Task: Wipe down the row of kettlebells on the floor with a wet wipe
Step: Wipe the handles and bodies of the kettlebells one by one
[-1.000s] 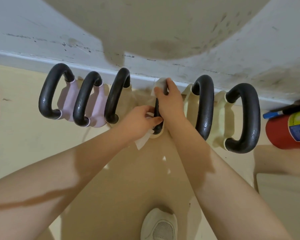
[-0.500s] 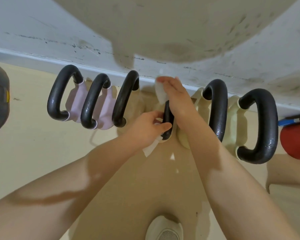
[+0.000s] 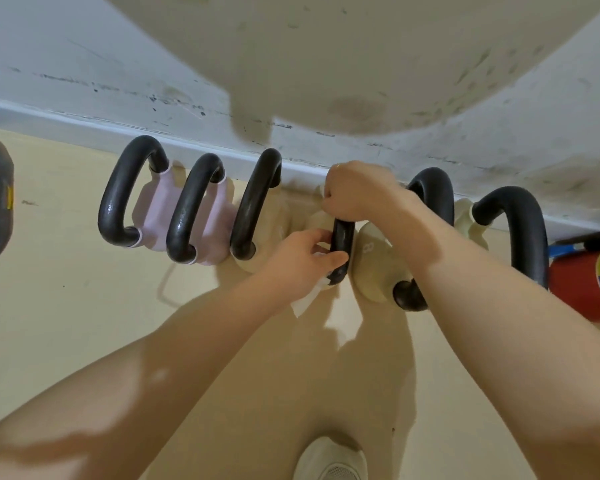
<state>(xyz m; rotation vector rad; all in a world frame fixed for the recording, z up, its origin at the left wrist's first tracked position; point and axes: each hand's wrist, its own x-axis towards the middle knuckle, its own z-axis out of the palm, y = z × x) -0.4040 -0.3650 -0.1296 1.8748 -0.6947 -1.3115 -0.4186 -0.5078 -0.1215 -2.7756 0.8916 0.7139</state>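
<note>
Your right hand is curled tight around the top of the black handle of the middle kettlebell. Your left hand grips the lower part of that same handle, pinching the white wet wipe against it. The wipe's corner sticks out below your left hand. More kettlebells stand on the floor on both sides of your hands, pink ones far to the left, a cream one to the right.

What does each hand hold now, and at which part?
The right hand grips the top of the fourth kettlebell's black handle. The left hand holds a wet wipe against its lower end.
</note>
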